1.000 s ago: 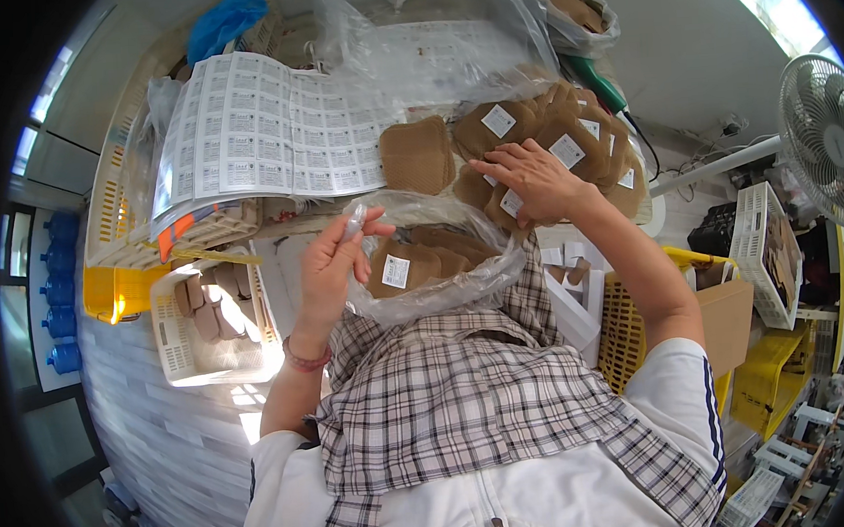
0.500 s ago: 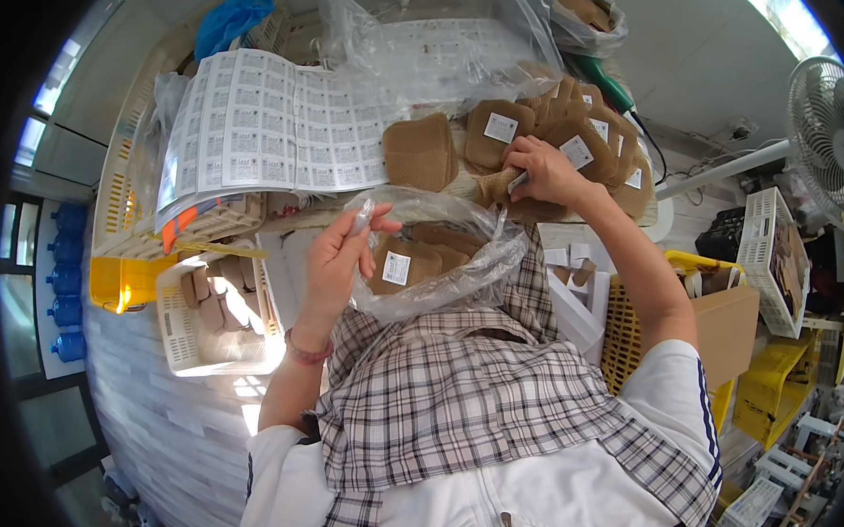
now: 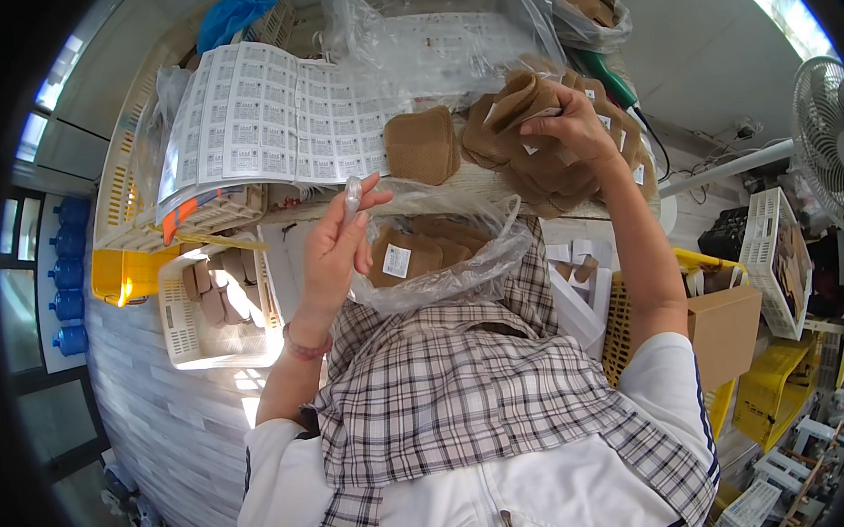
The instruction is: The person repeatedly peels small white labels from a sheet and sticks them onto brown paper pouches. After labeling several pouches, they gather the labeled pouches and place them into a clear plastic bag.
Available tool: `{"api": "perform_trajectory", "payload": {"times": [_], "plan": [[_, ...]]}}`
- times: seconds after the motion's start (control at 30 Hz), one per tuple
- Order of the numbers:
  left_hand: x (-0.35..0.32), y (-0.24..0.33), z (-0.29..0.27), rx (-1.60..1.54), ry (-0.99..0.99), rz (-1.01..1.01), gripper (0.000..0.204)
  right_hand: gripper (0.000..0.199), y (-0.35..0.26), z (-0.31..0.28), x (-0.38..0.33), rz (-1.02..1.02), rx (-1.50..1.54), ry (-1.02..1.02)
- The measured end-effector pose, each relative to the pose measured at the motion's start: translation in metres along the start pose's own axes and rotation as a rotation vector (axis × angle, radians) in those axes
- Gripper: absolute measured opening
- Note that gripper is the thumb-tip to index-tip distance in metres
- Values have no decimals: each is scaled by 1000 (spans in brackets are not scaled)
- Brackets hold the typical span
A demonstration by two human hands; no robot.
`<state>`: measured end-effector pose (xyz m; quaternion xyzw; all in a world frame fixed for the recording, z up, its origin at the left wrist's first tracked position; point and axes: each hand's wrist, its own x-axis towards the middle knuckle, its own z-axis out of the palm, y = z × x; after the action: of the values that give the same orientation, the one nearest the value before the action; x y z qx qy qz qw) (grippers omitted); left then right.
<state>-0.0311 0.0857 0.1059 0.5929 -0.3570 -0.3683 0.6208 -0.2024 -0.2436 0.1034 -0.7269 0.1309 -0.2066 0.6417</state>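
My right hand (image 3: 568, 127) is closed on a few bent brown textured pads (image 3: 519, 103), lifted above a heap of labelled brown pads (image 3: 556, 175) on the table. Between the thumb and fingers of my left hand (image 3: 338, 237) is a gathered bit of clear plastic, seemingly the edge of the bag. That clear plastic bag (image 3: 424, 295) lies open in my lap, below and to the right of the left hand. Inside it are several brown pads (image 3: 431, 251), one with a white label. A stack of plain brown pads (image 3: 421, 147) sits left of the heap.
Label sheets (image 3: 252, 120) cover the table's left side, with clear plastic (image 3: 449, 43) behind. A white basket (image 3: 182, 324) of brown pieces stands at floor level on the left. On the right are a green-handled tool (image 3: 608, 80), a fan (image 3: 830, 132) and a cardboard box (image 3: 724, 333).
My right hand has moved up and away from the table edge, raising bent pads off the heap. My left hand has shifted slightly up and left, still pinching the plastic.
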Motion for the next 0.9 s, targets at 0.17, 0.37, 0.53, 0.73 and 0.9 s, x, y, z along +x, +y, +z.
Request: {"api": "perform_trajectory", "payload": {"times": [0.17,0.37,0.53,0.73,0.9], "plan": [[1,7,3,-52,88,42,42,40,-30,83,0,29,-437,-440],[1,14,-1,-75,73,25,42,58,32,162,1,-369,-847,-631],[-5,7,-8,-73,80,8,42,74,-7,135,-28,-369,-805,-302],[2,-3,-10,-40,31,24,42,124,38,-29,-86,444,-1204,999],[7,-5,-9,-55,1,10,43,139,70,-68,-86,794,-885,848]]}}
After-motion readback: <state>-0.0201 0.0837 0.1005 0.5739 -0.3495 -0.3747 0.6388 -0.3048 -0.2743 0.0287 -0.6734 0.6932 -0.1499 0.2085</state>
